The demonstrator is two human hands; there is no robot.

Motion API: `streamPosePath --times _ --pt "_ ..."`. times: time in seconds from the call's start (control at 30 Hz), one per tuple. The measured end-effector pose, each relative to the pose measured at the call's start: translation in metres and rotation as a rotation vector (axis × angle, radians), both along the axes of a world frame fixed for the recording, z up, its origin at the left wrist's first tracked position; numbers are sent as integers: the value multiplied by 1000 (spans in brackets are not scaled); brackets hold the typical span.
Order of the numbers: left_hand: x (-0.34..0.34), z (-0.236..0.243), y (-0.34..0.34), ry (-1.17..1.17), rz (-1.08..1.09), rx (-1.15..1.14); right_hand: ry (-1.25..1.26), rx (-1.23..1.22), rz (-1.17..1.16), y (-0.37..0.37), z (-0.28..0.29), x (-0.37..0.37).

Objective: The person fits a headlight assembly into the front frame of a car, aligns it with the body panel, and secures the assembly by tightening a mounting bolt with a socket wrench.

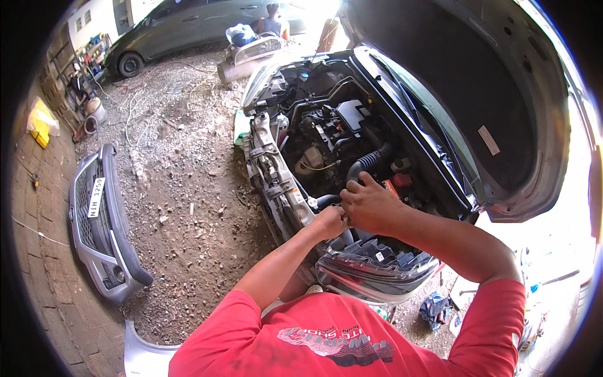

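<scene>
Both my hands meet over the front corner of a car's open engine bay, just behind the headlight (370,276). My left hand (329,222) is closed, its fingers hidden against the right. Bent fingers and a raised knuckle show on my right hand (372,204), which is closed beside a black ribbed air intake hose (375,157). Whatever lies between the hands is covered by them. A bare radiator support beam (274,160) runs along the car's front, left of my hands. Farther in sits the engine (326,129) with a grey cover (353,116).
The raised hood (465,81) hangs over the right side. A removed front bumper (100,220) lies on the gravel (182,207) at left, with a pale body panel (147,352) nearer me. Crumpled blue cloth (434,310) lies at lower right. A person (272,24) sits by a parked car (188,28).
</scene>
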State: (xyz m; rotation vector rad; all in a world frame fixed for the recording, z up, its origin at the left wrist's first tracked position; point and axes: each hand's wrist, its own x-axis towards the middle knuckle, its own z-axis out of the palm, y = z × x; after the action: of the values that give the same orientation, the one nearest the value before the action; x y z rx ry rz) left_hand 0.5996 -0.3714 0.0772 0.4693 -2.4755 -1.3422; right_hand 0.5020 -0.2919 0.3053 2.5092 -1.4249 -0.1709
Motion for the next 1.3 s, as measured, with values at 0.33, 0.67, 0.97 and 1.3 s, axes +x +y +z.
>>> streamPosePath --times 0.33,0.67,0.97,1.3 --pt "-1 -6 8 10 96 90 -88 -137 -152 4 -25 -10" --pt "5 25 8 -40 57 194 -341 528 -940 -20 -17 -8" --pt "10 10 0 -70 103 140 -124 153 -297 -11 -19 4" --pt "15 32 5 -189 124 56 82 33 -62 5 4 1"
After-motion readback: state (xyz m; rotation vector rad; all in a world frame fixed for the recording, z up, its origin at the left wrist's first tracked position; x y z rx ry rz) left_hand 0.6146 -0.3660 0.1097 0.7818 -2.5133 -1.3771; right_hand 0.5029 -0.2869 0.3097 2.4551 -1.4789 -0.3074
